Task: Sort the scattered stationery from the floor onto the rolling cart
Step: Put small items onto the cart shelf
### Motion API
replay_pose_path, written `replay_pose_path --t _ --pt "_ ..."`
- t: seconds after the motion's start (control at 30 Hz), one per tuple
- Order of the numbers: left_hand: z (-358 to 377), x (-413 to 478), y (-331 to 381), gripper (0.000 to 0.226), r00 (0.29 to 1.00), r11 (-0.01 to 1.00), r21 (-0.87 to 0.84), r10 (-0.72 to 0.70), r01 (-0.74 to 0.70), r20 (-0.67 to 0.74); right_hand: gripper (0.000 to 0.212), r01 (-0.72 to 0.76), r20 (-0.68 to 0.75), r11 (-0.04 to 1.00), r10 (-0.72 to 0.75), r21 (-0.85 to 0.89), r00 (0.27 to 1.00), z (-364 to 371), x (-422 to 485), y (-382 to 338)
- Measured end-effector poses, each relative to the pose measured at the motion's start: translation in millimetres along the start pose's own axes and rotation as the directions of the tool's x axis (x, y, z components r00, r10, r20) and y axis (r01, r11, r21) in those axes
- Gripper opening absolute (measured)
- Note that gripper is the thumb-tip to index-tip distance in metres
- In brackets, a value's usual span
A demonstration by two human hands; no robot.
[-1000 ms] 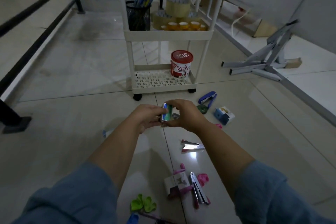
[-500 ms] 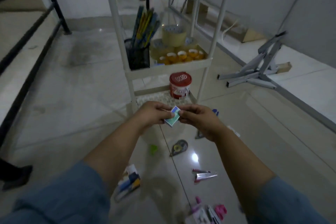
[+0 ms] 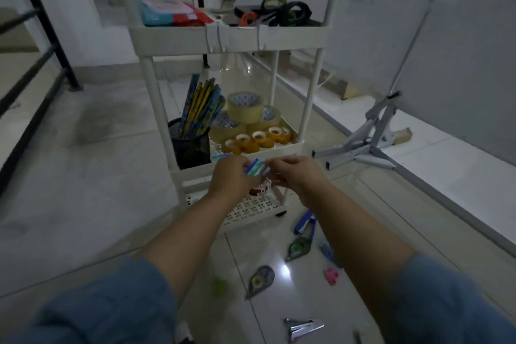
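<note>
We log the small box (image 3: 254, 167) pinched between the fingers of both hands, left hand (image 3: 230, 180) on one end, right hand (image 3: 297, 174) on the other, just before the middle-shelf lip of the cart (image 3: 178, 39), long axis slanting along that lip, both hands equally near.

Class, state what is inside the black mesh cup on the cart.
Blue and yellow pencils stand in the black mesh cup, leaning right. Its dark wall hides their lower ends and the bottom.
</note>
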State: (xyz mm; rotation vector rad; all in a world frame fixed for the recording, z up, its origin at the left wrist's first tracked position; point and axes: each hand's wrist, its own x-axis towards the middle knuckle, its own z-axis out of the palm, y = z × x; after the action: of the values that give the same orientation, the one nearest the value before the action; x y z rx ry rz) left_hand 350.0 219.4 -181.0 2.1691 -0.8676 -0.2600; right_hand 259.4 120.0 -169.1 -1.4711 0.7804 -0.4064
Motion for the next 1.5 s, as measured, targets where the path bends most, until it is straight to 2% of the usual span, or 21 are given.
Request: replay_pose_path --t 0.07,0.13,0.2,0.33,0.4,0.5,0.63,0.8,1.03,1.5 --pt "0.6 15.6 0.8 0.037 0.996 0.997 -0.071 -0.036 0.029 -0.087 0.012 0.081 -0.093 0.996 -0.085 -0.046 0.992 -13.9 18.0 -2.2" --pt "-0.6 35.6 0.9 0.039 0.988 0.994 -0.088 -0.068 0.056 -0.141 0.015 0.165 -0.269 0.986 -0.168 -0.036 0.948 -23.8 44.3 1.6" --pt "-1.2 54.7 0.9 0.039 0.984 0.994 -0.081 -0.083 0.071 -0.16 0.022 0.197 -0.396 0.98 -0.173 0.02 0.902 -23.8 64.5 11.4" --pt "6.8 84.0 -3.1 0.045 0.985 0.995 -0.034 -0.095 0.091 -0.144 0.032 0.238 -0.468 0.967 -0.168 0.093 0.868 -9.1 87.4 51.4" --pt "9.3 92.5 -3.2 0.043 0.989 0.996 0.002 -0.093 0.094 -0.111 0.037 0.225 -0.491 0.963 -0.127 0.147 0.862 -6.5 93.9 64.4" --pt "8.3 97.2 -2.4 0.038 0.994 0.995 0.041 -0.089 0.092 -0.069 0.038 0.188 -0.532 0.973 -0.09 0.133 0.842 -10.6 101.5 71.0" --pt "3.3 98.6 -3.6 0.036 0.997 0.985 0.163 -0.057 0.064 -0.05 0.038 0.209 -0.523 0.97 -0.117 0.121 0.844 -12.6 103.1 71.4" --pt "1.3 95.6 -1.5 0.044 0.999 0.979 0.197 -0.052 0.054 -0.015 0.035 0.224 -0.484 0.966 -0.136 0.13 0.865 -9.4 98.9 73.4" --pt "2.6 97.8 -1.2 0.054 0.996 0.987 0.14 -0.084 0.084 -0.006 0.035 0.215 -0.434 0.971 -0.151 0.103 0.888 -8.8 90.7 75.7" --pt "3.5 99.2 -9.1 0.053 0.998 0.997 0.049 -0.068 0.067 0.019 0.041 0.221 -0.378 0.974 -0.186 0.052 0.907 -24.6 82.7 85.5"
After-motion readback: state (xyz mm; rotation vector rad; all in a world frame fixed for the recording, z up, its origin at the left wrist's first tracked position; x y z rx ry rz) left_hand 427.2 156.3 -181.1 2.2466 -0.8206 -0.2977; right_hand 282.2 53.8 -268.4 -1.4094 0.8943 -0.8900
